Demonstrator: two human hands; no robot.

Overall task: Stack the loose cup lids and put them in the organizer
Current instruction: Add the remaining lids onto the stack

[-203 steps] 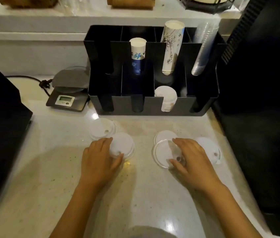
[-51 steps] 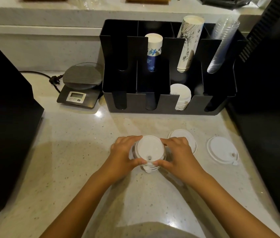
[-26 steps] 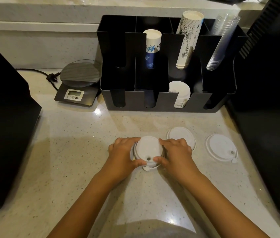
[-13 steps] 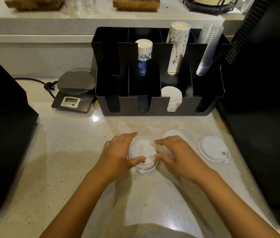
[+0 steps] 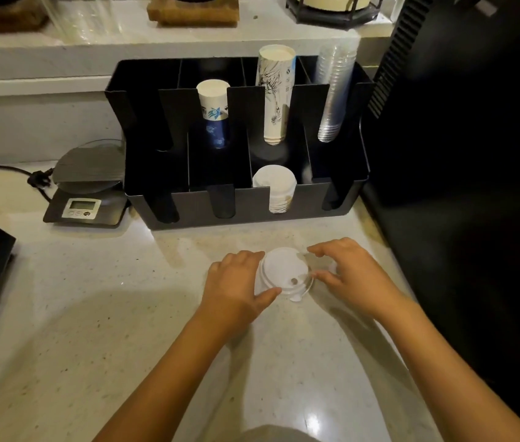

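Lid stack (image 5: 285,273), hands flanking, counter edge far

1. The organizer (image 5: 188,212) stands at the rear of the countertop (image 5: 77,314).
2. The kitchen scale (image 5: 85,189) sits just left of the organizer.
3. Rear compartments hold three cup stacks: short paper cups (image 5: 213,105), tall paper cups (image 5: 275,97) to their right, clear plastic cups (image 5: 335,94) rightmost.
4. Stored lids (image 5: 275,189) sit in a front compartment, before the tall paper cups.
5. The lid stack (image 5: 285,273) lies on the countertop before the organizer, between the left hand (image 5: 236,288) and the right hand (image 5: 351,275).
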